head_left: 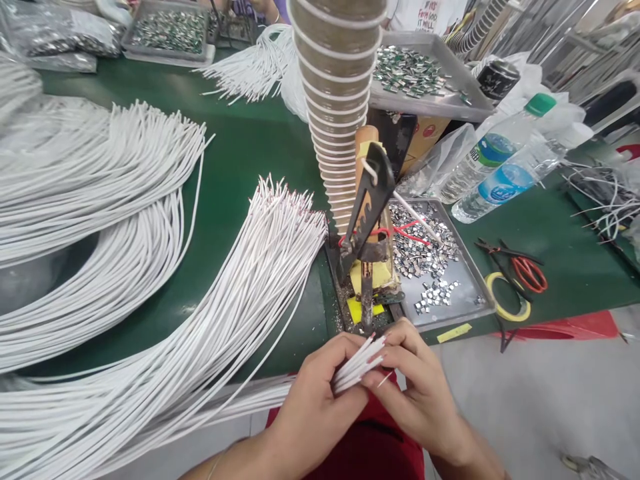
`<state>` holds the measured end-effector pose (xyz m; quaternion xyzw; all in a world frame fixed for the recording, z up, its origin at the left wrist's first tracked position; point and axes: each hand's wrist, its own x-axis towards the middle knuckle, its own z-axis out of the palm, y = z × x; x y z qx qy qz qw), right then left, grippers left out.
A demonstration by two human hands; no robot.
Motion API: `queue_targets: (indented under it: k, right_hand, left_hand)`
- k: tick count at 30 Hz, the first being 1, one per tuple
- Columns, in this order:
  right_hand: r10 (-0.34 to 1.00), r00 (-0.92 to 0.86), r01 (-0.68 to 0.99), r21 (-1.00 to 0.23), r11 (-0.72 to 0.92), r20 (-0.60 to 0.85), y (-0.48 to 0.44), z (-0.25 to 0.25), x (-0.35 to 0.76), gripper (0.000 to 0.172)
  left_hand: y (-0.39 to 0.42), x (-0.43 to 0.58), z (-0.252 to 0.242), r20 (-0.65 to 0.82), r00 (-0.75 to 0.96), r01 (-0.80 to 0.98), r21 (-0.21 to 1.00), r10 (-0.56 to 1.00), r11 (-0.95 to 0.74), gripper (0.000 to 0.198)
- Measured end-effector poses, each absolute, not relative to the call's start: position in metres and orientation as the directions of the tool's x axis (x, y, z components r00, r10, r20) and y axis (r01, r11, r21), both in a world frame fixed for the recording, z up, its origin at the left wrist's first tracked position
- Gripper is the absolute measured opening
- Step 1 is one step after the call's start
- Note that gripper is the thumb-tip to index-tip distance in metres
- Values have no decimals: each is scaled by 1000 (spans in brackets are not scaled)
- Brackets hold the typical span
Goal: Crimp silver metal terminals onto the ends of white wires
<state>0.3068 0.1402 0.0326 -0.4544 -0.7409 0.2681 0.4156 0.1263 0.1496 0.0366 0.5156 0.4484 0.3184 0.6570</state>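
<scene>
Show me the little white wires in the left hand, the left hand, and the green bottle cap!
White wires [357, 367]: head view, on the gripped bunch, near the tips.
Left hand [317, 393]: head view, on its back.
Green bottle cap [541, 105]: head view, on its side.

- Between the fingers [407, 363] of both hands, the held wires [357, 367] fill the gap.
- Straight ahead of the fingertips, an upright rod [367, 300] and black bracket [384, 179] block the way, the ridged hose [333, 73] rising behind.
- Left of the fingers, a thick wire bundle [260, 267] bars the side; beyond it runs a lane of green tabletop [230, 173].
- Ahead-right, the shallow tray [470, 287] can be passed over, up to standing bottles [505, 183].
</scene>
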Motion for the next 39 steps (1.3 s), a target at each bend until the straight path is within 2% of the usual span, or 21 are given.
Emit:
queue_targets:
  k: [7, 10, 18, 21, 24, 30, 39]
  right_hand:
    - [912, -224, 494, -767, 411, 344, 143, 36, 312, 9]
    - [904, -237, 495, -757, 426, 355, 144, 38, 315, 8]
    - [870, -257, 416, -765, 492, 420, 143, 34, 313, 9]
    - [869, -257, 457, -739, 496, 424, 143, 34, 315, 13]
    - [907, -190, 589, -695, 412, 377, 153, 34, 332, 20]
    - [934, 61, 873, -472, 121, 351, 204, 15, 390, 20]
    - [943, 61, 884, -456, 101, 326, 218, 3, 395, 17]
  left_hand:
    - [146, 117, 32, -68, 444, 44, 998, 893, 55, 20]
    - [144, 114, 31, -39, 460, 38, 999, 887, 24, 22]
    - [145, 114, 28, -155, 433, 52, 988, 888, 148, 19]
    - [146, 114, 29, -179, 416, 60, 984, 892, 170, 19]
    - [146, 115, 31, -196, 385, 88, 980, 902, 176, 20]
    - [146, 117, 34, -202, 321, 87, 979, 925, 184, 16]
    - [149, 117, 28, -266, 264, 83, 964, 927, 253, 13]
